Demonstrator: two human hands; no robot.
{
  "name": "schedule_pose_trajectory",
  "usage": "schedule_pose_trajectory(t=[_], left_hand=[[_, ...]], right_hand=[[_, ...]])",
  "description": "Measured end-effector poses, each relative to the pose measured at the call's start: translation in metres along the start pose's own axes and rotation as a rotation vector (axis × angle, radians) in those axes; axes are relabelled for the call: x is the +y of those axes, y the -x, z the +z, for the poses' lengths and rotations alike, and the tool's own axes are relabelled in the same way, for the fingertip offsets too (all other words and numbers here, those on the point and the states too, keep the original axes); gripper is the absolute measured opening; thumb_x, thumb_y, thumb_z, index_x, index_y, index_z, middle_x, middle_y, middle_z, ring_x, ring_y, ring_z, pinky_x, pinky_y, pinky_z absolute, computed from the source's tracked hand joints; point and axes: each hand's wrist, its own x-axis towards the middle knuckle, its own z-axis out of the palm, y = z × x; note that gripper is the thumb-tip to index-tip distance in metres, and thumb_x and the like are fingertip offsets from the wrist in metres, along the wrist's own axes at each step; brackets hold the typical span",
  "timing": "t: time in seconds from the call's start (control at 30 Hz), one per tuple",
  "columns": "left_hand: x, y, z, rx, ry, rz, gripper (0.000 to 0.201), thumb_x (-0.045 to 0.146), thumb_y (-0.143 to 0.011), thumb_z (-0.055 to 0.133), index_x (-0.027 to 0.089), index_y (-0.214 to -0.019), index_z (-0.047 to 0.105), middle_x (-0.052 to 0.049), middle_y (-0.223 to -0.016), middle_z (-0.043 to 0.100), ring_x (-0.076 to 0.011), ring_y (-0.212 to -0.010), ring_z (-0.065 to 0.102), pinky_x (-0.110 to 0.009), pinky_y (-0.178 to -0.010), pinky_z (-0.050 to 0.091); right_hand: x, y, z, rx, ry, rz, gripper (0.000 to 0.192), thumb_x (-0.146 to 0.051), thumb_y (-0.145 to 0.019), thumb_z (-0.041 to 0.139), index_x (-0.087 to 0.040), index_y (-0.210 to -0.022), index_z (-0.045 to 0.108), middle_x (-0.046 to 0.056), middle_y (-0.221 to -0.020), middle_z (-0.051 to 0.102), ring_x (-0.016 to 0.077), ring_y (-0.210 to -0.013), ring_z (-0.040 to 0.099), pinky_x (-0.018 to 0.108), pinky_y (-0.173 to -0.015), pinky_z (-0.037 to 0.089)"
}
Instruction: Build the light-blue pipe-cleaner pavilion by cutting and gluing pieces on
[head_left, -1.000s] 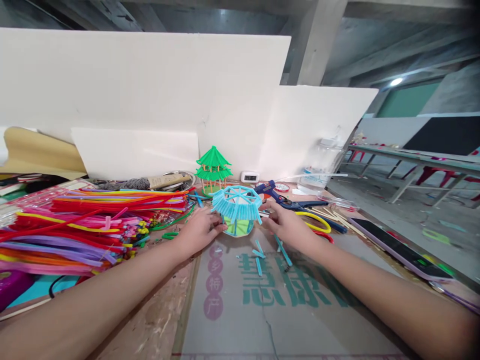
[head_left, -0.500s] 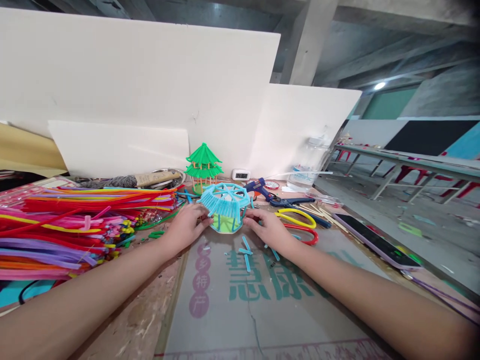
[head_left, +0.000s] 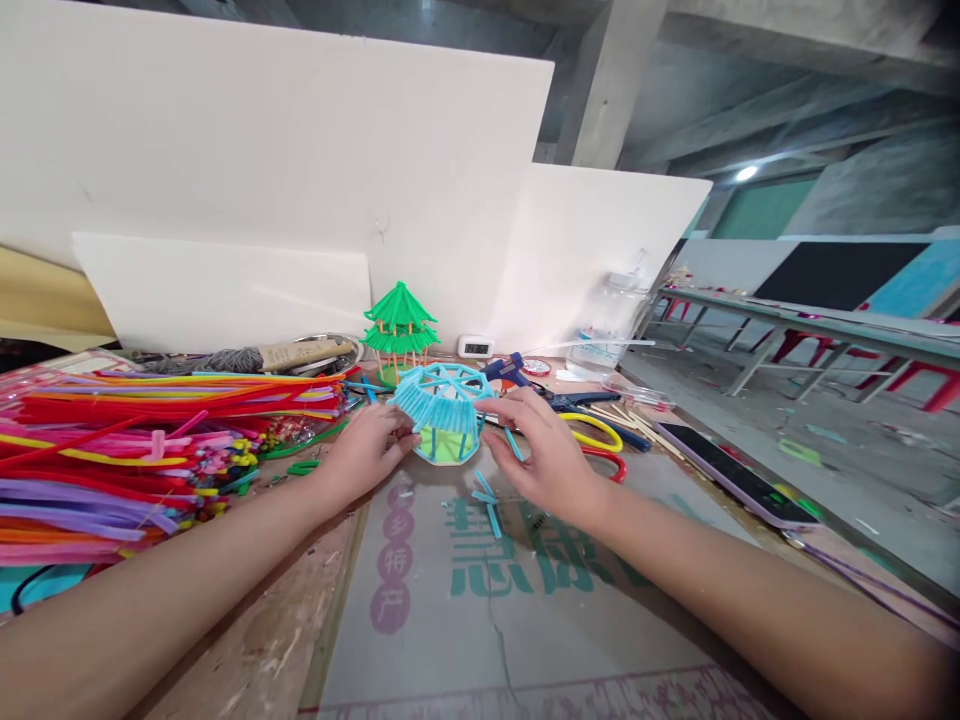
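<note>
One blue model pavilion (head_left: 442,410), ribbed roof over a pale green base, stands at the far end of the printed grey sheet (head_left: 420,670) that covers the middle of the tabletop (head_left: 255,640). The left hand (head_left: 367,450) grasps its left side, fingers curled in and thumb against the base. The right hand (head_left: 544,450) is at its right side, forefinger by the eave and thumb lower down; whether it grips is unclear. One blue strip (head_left: 513,444) shows in the gap between those fingers, held or lying behind, I cannot tell. At least two blue offcuts (head_left: 493,518) lie on the sheet just in front.

Behind, near the tabletop's far edge, are one green two-tiered model (head_left: 400,330), one small white clock (head_left: 475,347), one glue gun (head_left: 506,370) and one clear plastic container (head_left: 600,345). Two scissor loops, one yellow (head_left: 616,432) and one red, sit right of the right hand. One phone (head_left: 735,470) lies along the right edge. At least three bundles of pipe cleaners (head_left: 105,500) crowd the left side.
</note>
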Motion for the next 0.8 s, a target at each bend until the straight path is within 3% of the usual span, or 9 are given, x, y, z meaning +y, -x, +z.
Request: schedule_pose_trajectory(t=[0.2,0.4,0.53,0.67,0.8], left_hand=[[0.002,0.000,-0.002,-0.054,-0.076,0.033,0.021,0.035,-0.095,0.053,0.019,-0.088,0.065,-0.007,-0.094,0.069,-0.0264,-0.097,0.060,-0.039,-0.085,0.043],[0.001,0.001,-0.001,-0.055,-0.072,0.032,0.023,0.037,-0.095,0.053,0.019,-0.087,0.065,-0.008,-0.094,0.070,-0.0263,-0.096,0.060,-0.039,-0.085,0.043],[0.000,0.001,0.000,-0.058,-0.074,0.042,0.024,0.037,-0.096,0.051,0.019,-0.088,0.064,-0.007,-0.096,0.069,-0.0259,-0.097,0.060,-0.039,-0.085,0.042],[-0.002,0.001,0.001,-0.020,-0.104,0.028,0.025,0.037,-0.095,0.051,0.019,-0.084,0.064,-0.007,-0.092,0.067,-0.0260,-0.094,0.060,-0.038,-0.080,0.042],[-0.005,0.001,0.003,-0.011,-0.137,0.016,0.025,0.038,-0.095,0.051,0.019,-0.085,0.063,-0.008,-0.090,0.066,-0.0268,-0.092,0.060,-0.038,-0.078,0.043]], right_hand=[[0.005,0.005,0.008,-0.088,0.035,0.066,0.064,-0.038,-0.088,0.065,-0.021,-0.143,0.038,0.015,-0.122,0.054,0.0306,-0.115,0.051,0.048,-0.097,0.045],[0.006,0.004,0.008,-0.034,-0.018,0.097,0.041,-0.036,-0.093,0.058,-0.022,-0.131,0.049,0.011,-0.110,0.056,0.0248,-0.099,0.055,0.042,-0.088,0.047],[0.005,0.007,0.009,-0.004,-0.095,0.102,0.045,-0.038,-0.089,0.064,-0.022,-0.128,0.048,0.009,-0.104,0.056,0.0239,-0.094,0.054,0.040,-0.085,0.047],[0.011,0.011,0.016,0.109,-0.257,0.293,0.015,-0.035,-0.095,0.050,-0.022,-0.103,0.049,0.003,-0.089,0.052,0.0184,-0.081,0.052,0.034,-0.077,0.045],[0.021,0.011,0.026,0.084,-0.314,0.470,0.014,-0.036,-0.094,0.050,-0.022,-0.092,0.050,0.001,-0.081,0.053,0.0163,-0.074,0.051,0.030,-0.072,0.044]])
